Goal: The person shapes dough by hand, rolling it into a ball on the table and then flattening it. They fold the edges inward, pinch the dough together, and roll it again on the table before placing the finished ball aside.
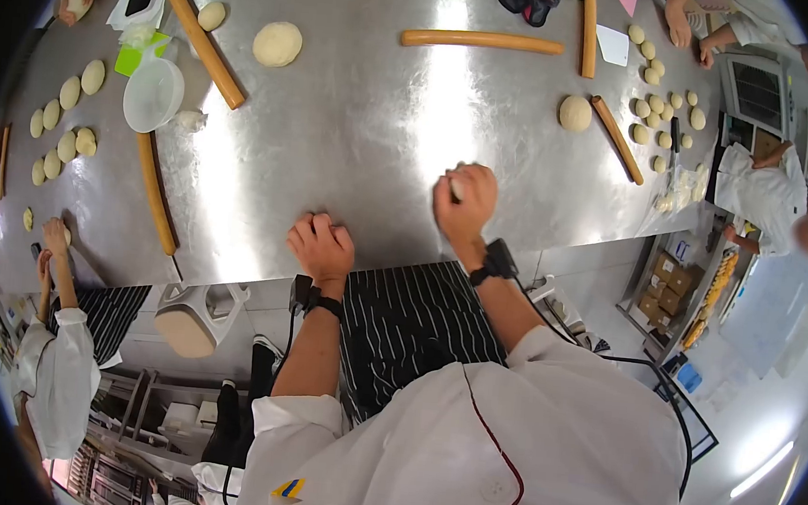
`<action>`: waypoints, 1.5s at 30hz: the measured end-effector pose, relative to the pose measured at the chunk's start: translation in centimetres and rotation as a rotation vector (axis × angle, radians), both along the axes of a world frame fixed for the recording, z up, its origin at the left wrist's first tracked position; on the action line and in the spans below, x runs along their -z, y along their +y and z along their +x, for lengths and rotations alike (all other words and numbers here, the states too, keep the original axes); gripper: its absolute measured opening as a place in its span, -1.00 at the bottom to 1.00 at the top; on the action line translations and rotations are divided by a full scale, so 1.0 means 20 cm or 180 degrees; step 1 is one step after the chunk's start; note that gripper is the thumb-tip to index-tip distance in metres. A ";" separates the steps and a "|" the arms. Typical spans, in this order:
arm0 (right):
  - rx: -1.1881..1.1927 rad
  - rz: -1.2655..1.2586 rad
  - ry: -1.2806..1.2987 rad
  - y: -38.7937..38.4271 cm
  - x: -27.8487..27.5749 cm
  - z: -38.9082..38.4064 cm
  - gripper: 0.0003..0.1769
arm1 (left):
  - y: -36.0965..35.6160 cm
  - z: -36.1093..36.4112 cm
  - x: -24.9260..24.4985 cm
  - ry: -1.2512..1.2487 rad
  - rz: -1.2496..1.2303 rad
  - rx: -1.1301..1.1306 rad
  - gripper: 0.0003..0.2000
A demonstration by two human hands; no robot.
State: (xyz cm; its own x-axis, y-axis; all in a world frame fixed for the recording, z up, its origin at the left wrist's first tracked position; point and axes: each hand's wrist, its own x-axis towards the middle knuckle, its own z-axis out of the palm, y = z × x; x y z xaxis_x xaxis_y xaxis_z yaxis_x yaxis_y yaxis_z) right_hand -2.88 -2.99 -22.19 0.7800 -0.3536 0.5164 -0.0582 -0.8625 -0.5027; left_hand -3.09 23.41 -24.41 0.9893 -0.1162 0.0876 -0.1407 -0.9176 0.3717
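Near the front edge of the steel table (337, 133), my left hand (321, 246) rests on the surface with its fingers curled; whether anything is under it is hidden. Farther right and a little higher, my right hand (465, 200) is curled round a small piece of dough (456, 189), which shows between the fingers. Ahead of my hands a rolling pin (482, 41) lies crosswise. A large dough ball (277, 44) sits at the upper left, beside a slanted rolling pin (206, 48).
A clear bowl (153, 95) and rows of dough pieces (70, 92) are at the left. Another dough ball (575, 113), a short pin (617, 139) and several small dough balls stand right. Co-workers are at both sides; a stool (192, 321) is below the edge.
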 end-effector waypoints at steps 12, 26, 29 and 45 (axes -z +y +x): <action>0.0127 0.0253 -0.0042 -0.13 -0.02 -0.04 -0.84 | 0.01 0.01 0.00 -0.0023 0.0085 0.0029 -0.89; 0.0166 0.0188 -0.0014 -0.08 0.01 -0.07 -0.95 | 0.01 0.01 0.01 -0.0066 0.0093 0.0030 -0.89; -0.0308 -0.0203 0.0320 0.07 -0.02 0.09 -0.92 | 0.00 0.00 0.00 -0.0062 0.0092 0.0008 -0.89; -0.0695 -0.0178 0.0282 -0.04 0.01 0.26 -0.92 | 0.01 0.01 0.01 -0.0077 0.0079 0.0028 -0.87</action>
State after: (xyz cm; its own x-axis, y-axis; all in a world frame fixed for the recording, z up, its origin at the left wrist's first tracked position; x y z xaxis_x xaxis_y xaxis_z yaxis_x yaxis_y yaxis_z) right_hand 2.34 -3.82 -22.46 0.8779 -0.1443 0.4566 0.0911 -0.8858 -0.4550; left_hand -2.97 23.54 -24.66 0.9859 -0.1273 0.1086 -0.1575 -0.9253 0.3450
